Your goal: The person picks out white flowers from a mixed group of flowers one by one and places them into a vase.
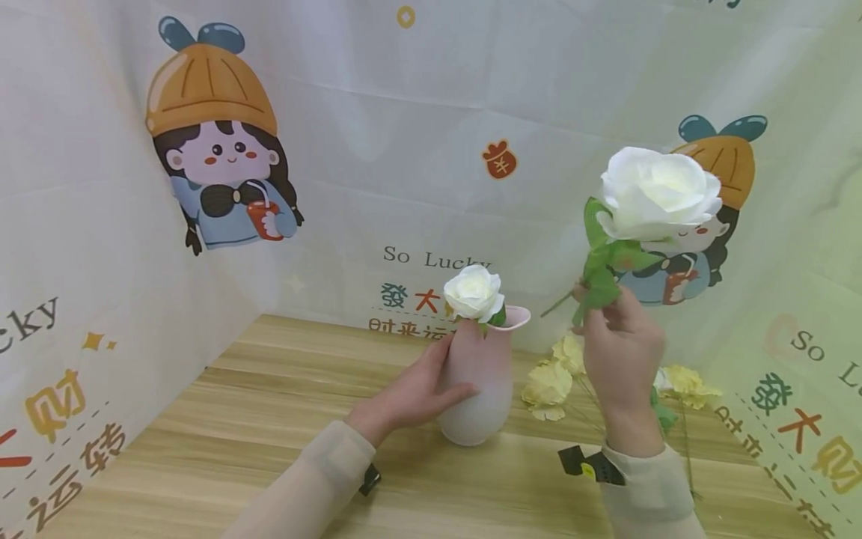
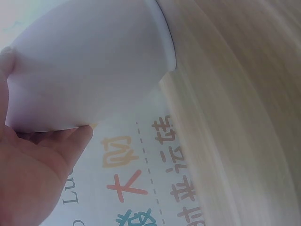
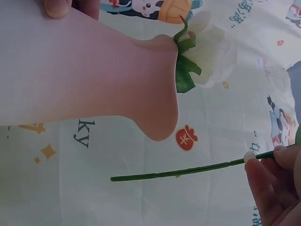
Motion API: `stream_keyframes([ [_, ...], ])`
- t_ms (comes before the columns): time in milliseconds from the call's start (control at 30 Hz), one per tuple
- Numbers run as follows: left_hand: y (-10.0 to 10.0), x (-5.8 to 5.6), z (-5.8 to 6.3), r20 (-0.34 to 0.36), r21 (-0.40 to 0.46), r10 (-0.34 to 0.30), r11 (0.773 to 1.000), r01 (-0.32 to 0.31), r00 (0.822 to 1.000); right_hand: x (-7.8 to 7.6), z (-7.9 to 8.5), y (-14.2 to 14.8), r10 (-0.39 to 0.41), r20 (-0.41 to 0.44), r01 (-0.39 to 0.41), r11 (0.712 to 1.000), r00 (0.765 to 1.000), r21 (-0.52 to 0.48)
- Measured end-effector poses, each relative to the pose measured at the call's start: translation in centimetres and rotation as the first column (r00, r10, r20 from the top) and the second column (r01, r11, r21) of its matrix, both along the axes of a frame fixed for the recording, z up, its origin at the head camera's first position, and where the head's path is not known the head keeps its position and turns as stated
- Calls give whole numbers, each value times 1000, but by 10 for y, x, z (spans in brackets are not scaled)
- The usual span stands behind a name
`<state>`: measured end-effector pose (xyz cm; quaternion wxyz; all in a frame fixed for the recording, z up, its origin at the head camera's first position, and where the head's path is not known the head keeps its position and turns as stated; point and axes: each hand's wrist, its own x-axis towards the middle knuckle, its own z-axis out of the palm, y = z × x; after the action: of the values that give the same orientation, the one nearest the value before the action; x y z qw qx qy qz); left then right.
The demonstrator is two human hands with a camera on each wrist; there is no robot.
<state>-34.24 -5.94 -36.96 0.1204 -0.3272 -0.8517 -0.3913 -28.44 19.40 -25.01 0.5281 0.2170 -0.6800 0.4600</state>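
Note:
A pink-and-white vase stands upright on the wooden table, its flared lip facing up. My left hand grips the side of the vase, thumb across the front and fingers round the far side. One white rose sits in the vase's mouth, with green leaves at the rim. To the right, my right hand holds up a second white rose. Its fingers pinch the green stem below the leaves. In the right wrist view, the stem's free end points toward the vase and is apart from it.
Several pale yellow flowers lie on the table to the right of the vase, partly behind my right arm. More yellow blooms lie beyond that wrist. A printed cloth with cartoon figures hangs around the table's back and sides.

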Motion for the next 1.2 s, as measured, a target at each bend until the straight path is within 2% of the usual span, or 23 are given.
stream_keyframes([
  [100, 0, 0, 0, 1, -2, -1, 1000, 1, 1000, 1, 1, -4, 55, -61, -58, 997, 997, -47],
  [233, -1, 0, 1, 5, -4, -5, 1000, 5, 1000, 10, 8, -14, 141, -157, -160, 980, 978, -116],
  [300, -1, 2, 2, 7, -7, -5, 1000, 5, 1000, 17, 12, -19, 212, -189, -239, 961, 959, -139],
  [433, -1, 3, 3, 7, -7, -5, 1000, 5, 1000, 24, 16, -24, 367, -222, -405, 900, 903, -163],
  [600, 0, 3, 3, 5, -11, -4, 1000, 4, 1000, 26, 17, -24, 442, -241, -482, 864, 864, -143],
  [667, 0, 3, 4, 9, -13, -1, 1000, 2, 1000, 27, 17, -25, 452, -231, -490, 860, 861, -144],
  [867, -1, 3, 4, 10, -10, -5, 1000, 5, 1000, 29, 17, -27, 438, -232, -474, 870, 869, -134],
  [967, -1, 4, 4, 0, -12, -7, 1000, 7, 1000, 30, 18, -28, 447, -247, -487, 864, 860, -130],
  [1133, -1, 4, 5, 4, -17, 0, 1000, 0, 1000, 30, 17, -29, 417, -187, -440, 892, 889, -103],
  [1200, -1, 4, 4, 11, -17, 0, 1000, 1, 1000, 29, 15, -29, 383, -160, -400, 913, 910, -85],
])
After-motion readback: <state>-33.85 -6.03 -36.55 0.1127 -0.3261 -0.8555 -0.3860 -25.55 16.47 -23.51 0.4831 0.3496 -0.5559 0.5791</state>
